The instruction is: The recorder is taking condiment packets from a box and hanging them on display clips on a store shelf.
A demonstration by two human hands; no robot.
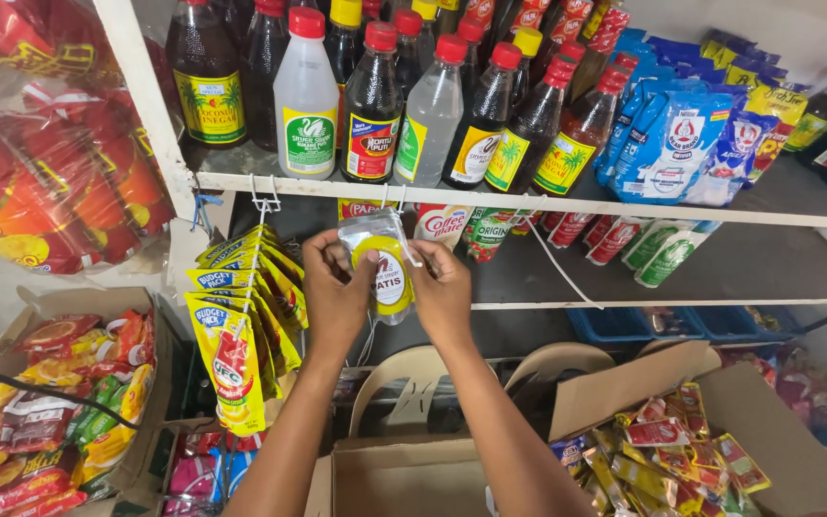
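My left hand and my right hand both grip a small clear sachet with a yellow and white label. I hold it up just under the white shelf edge, beside a white wire hook. Left of my hands, a bunch of yellow pouches hangs from another white hook.
Bottles of dark and clear liquid and blue packets fill the upper shelf. Open cardboard boxes of small sachets and snack packs stand below. Red snack bags hang at left. A beige plastic chair is under my arms.
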